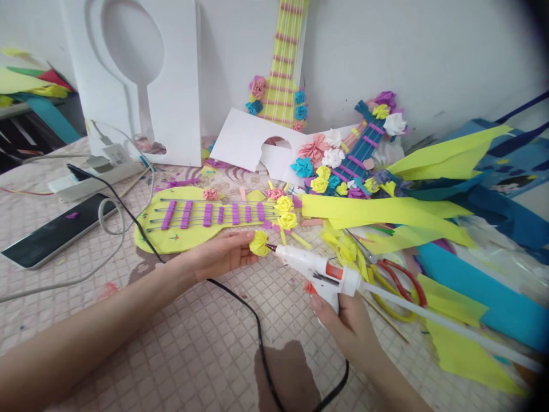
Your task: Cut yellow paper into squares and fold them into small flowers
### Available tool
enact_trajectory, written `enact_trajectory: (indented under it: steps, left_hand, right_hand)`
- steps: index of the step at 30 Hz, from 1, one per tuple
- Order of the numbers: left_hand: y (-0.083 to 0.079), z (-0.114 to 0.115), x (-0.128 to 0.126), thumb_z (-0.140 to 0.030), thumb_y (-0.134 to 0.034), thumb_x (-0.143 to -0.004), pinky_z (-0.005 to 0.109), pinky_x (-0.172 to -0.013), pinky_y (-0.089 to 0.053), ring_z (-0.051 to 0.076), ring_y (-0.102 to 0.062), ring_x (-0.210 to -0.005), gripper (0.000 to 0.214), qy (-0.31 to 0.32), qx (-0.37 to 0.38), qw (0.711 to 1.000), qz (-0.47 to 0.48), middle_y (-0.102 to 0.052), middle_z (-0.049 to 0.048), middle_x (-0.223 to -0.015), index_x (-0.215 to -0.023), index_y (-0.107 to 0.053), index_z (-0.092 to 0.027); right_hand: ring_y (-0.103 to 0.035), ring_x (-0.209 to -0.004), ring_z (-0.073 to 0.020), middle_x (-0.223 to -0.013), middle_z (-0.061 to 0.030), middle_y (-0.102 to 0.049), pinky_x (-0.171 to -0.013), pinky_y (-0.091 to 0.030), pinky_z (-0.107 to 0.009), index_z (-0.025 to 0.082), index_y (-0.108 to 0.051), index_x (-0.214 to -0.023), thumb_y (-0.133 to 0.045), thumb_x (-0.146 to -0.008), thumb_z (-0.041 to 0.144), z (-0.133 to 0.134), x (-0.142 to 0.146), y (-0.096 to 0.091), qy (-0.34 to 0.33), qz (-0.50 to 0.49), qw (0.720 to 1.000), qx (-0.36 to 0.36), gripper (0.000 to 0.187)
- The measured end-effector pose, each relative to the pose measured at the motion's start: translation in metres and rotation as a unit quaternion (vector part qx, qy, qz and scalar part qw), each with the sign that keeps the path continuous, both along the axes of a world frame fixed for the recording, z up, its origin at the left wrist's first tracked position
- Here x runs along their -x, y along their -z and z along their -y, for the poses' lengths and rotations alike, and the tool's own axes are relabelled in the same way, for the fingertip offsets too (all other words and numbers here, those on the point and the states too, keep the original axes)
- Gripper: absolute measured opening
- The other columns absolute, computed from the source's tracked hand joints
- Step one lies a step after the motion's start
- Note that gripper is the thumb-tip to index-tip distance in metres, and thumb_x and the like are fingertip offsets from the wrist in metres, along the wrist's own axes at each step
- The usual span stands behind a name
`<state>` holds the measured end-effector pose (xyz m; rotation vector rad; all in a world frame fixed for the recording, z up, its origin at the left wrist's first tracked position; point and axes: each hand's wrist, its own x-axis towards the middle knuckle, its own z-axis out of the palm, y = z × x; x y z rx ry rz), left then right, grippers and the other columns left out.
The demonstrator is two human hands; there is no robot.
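Observation:
Pinched in the fingers of my left hand (223, 254) is a yellow paper flower (259, 244). My right hand (349, 326) grips the handle of a white glue gun (315, 266), with a long glue stick (407, 306) sticking out of its back. The gun's dark nozzle meets the flower or sits right beside it; I cannot tell if glue is on it. Just behind my left hand lies a yellow guitar-shaped cutout (193, 237) with purple strips and strings. Two yellow flowers (286, 212) and a pink flower (275, 194) sit at its right end.
Red-handled scissors (403, 280), yellow paper strips (377, 210) and blue paper (476, 292) lie to the right. A black cable (257, 315) crosses the tabletop. A phone (60, 229) and a power strip (94, 178) lie left. Decorated guitars (285, 63) and a white cutout board (180, 103) stand behind.

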<state>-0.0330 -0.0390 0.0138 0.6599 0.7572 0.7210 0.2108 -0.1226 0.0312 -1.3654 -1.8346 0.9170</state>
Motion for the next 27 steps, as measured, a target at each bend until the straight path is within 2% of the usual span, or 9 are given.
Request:
enact_trajectory:
  steps: [3, 7, 13, 18, 24, 27]
  left_hand:
    - [0.0010, -0.0005, 0.0012, -0.031, -0.062, -0.082, 0.026, -0.081, -0.047, 0.014, -0.061, -0.092, 0.021, -0.001, -0.004, 1.000, 0.001, -0.065, 0.0072, -0.108, -0.098, -0.066, -0.018]
    - [0.0006, 0.0006, 0.0012, -0.031, -0.065, -0.080, 0.023, -0.076, -0.046, 0.013, -0.060, -0.089, 0.020, 0.008, -0.009, 1.000, -0.004, -0.066, 0.0064, -0.103, -0.094, -0.067, -0.018]
    - [-0.0004, 0.0021, 0.0009, -0.032, -0.065, -0.079, 0.023, -0.072, -0.046, 0.013, -0.059, -0.085, 0.021, 0.013, -0.028, 0.999, -0.025, -0.065, 0.0070, -0.101, -0.093, -0.067, -0.018]
    - [-0.0009, 0.0009, 0.0019, -0.035, -0.068, -0.076, 0.024, -0.071, -0.047, 0.014, -0.058, -0.084, 0.023, -0.004, -0.026, 0.999, -0.027, -0.065, 0.0078, -0.104, -0.092, -0.068, -0.019]
    - [-0.0013, 0.0026, -0.0001, -0.033, -0.069, -0.076, 0.023, -0.072, -0.046, 0.013, -0.058, -0.084, 0.021, 0.004, -0.024, 1.000, -0.021, -0.065, 0.0065, -0.098, -0.090, -0.069, -0.018]
    - [-0.0001, 0.0034, -0.0008, -0.033, -0.067, -0.078, 0.022, -0.072, -0.045, 0.012, -0.058, -0.086, 0.021, 0.018, -0.025, 0.999, -0.012, -0.065, 0.0062, -0.100, -0.093, -0.068, -0.018]
  right_hand:
    - [-0.053, -0.061, -0.0170, -0.059, -0.0005, -0.053, -0.053, -0.042, -0.026, 0.017, -0.058, -0.078, -0.045, -0.087, 0.036, 0.0001, -0.0005, 0.0007, -0.005, 0.022, 1.000, 0.003, 0.024]
    - [-0.051, -0.060, -0.0163, -0.059, 0.0001, -0.051, -0.054, -0.041, -0.026, 0.018, -0.052, -0.075, -0.044, -0.087, 0.034, -0.0012, -0.0005, 0.0004, -0.017, 0.045, 0.999, 0.000, 0.022]
    - [-0.050, -0.057, -0.0164, -0.057, 0.0010, -0.050, -0.052, -0.041, -0.027, 0.019, -0.055, -0.089, -0.044, -0.088, 0.032, -0.0016, 0.0000, 0.0026, -0.017, 0.047, 0.999, 0.006, 0.018]
    - [-0.053, -0.063, -0.0168, -0.067, -0.0014, -0.057, -0.061, -0.045, -0.028, 0.018, -0.055, -0.088, -0.045, -0.087, 0.032, 0.0006, -0.0025, 0.0048, -0.012, 0.055, 0.998, -0.012, 0.018]
    - [-0.051, -0.055, -0.0167, -0.054, 0.0016, -0.050, -0.052, -0.042, -0.027, 0.019, -0.056, -0.084, -0.043, -0.088, 0.035, 0.0024, -0.0014, 0.0063, -0.027, 0.055, 0.998, 0.016, 0.021]
    - [-0.052, -0.059, -0.0169, -0.060, 0.0006, -0.054, -0.056, -0.044, -0.027, 0.018, -0.056, -0.091, -0.045, -0.087, 0.034, 0.0013, -0.0004, 0.0055, -0.008, 0.053, 0.999, 0.002, 0.019]
